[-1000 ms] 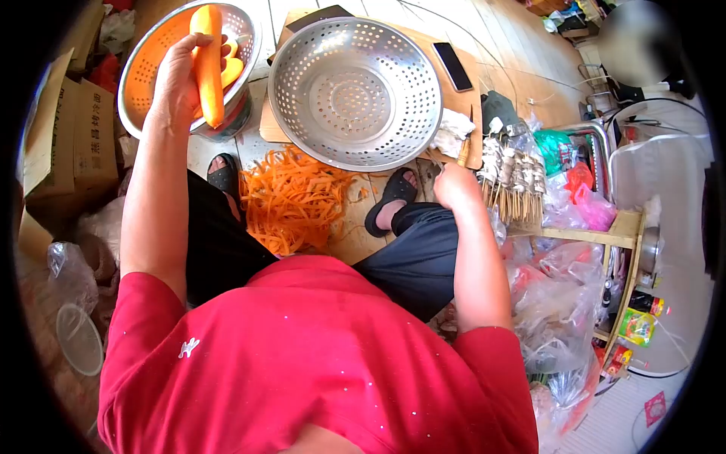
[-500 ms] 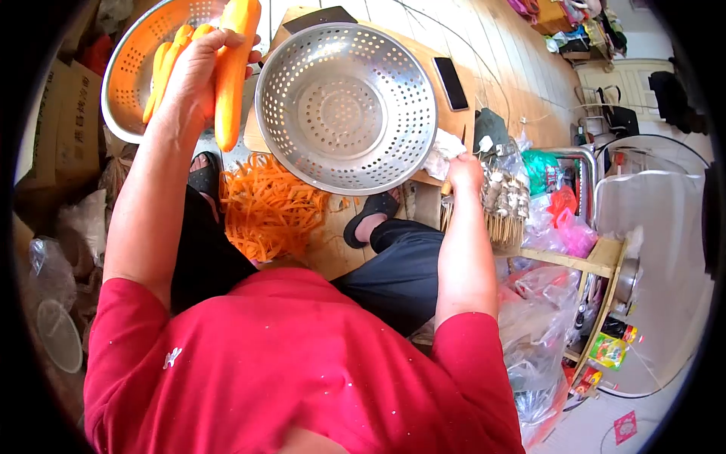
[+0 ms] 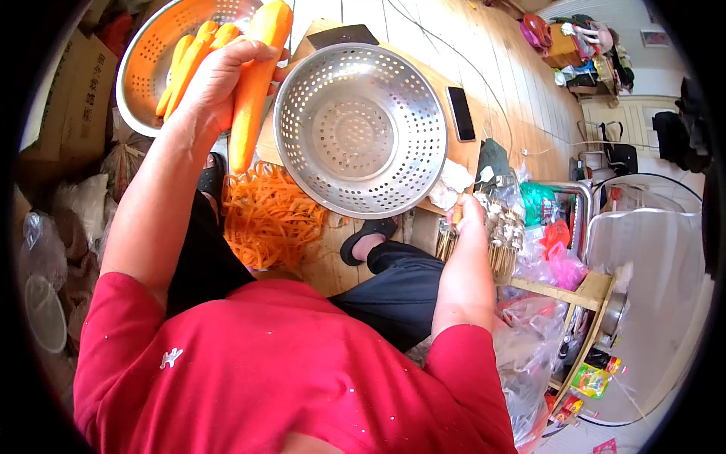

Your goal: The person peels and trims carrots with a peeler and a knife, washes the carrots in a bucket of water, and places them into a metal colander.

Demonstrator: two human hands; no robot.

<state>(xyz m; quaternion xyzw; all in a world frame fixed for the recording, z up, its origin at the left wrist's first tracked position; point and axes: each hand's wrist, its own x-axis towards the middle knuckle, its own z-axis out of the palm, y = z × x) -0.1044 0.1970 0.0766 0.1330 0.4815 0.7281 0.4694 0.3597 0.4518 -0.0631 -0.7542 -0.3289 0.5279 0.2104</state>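
Observation:
A large peeled carrot (image 3: 255, 98) is gripped in my left hand (image 3: 227, 79), raised at the upper left. Behind that hand, a metal colander (image 3: 140, 87) holds several peeled carrots (image 3: 189, 64). My right hand (image 3: 470, 213) is closed around the small orange-brown handle of a tool (image 3: 457, 214), whose working end I cannot make out. It is beside a crumpled white cloth or tissue (image 3: 452, 184). Between the hands, an empty perforated steel basin (image 3: 354, 129) rests on a wooden board (image 3: 431, 72). Orange peel strips (image 3: 272, 219) are heaped on the floor below.
A phone (image 3: 460, 113) lies on the board's right side, and a dark flat piece (image 3: 344, 35) at its top. Bundled skewers (image 3: 503, 234) and plastic bags (image 3: 556, 257) are to the right, by a wooden stand (image 3: 594, 291). A cardboard box (image 3: 83, 102) stands at left.
The held carrot has come lower and nearer, and more of the carrots in the colander show. My right hand has moved lower beside the white cloth. The camera view has shifted.

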